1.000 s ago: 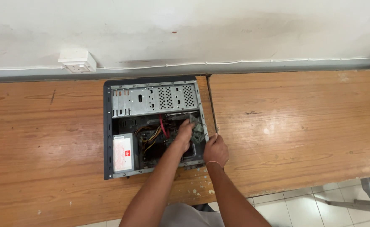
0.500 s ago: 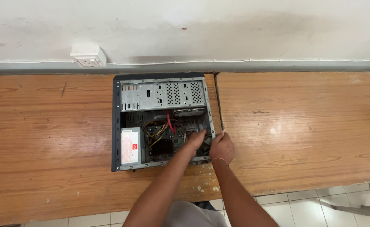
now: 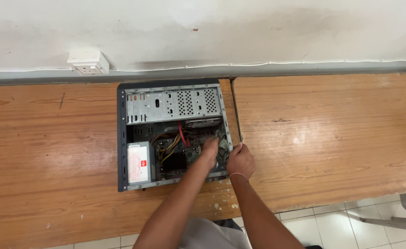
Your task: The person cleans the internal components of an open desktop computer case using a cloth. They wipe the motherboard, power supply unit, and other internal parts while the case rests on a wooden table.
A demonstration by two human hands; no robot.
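Note:
An open desktop computer case (image 3: 121, 138) lies on its side on a wooden table (image 3: 50, 152). Inside are a perforated metal drive cage (image 3: 173, 105), a grey power supply box (image 3: 139, 162) at the lower left, and red and yellow cables (image 3: 175, 140). My left hand (image 3: 210, 150) reaches down into the case's right half among the board parts; its fingers are partly hidden and what they touch is unclear. My right hand (image 3: 240, 160) rests on the case's right edge, fingers curled over the rim.
A second wooden table (image 3: 332, 133) butts against the right side, with a narrow gap beside the case. A white wall socket (image 3: 88, 62) sits on the wall behind. Tiled floor (image 3: 341, 228) and part of a chair leg (image 3: 396, 222) show at the lower right.
My left hand has slid a little to the right and deeper inside the case. The right hand stays on the case's edge. The view has shifted slightly.

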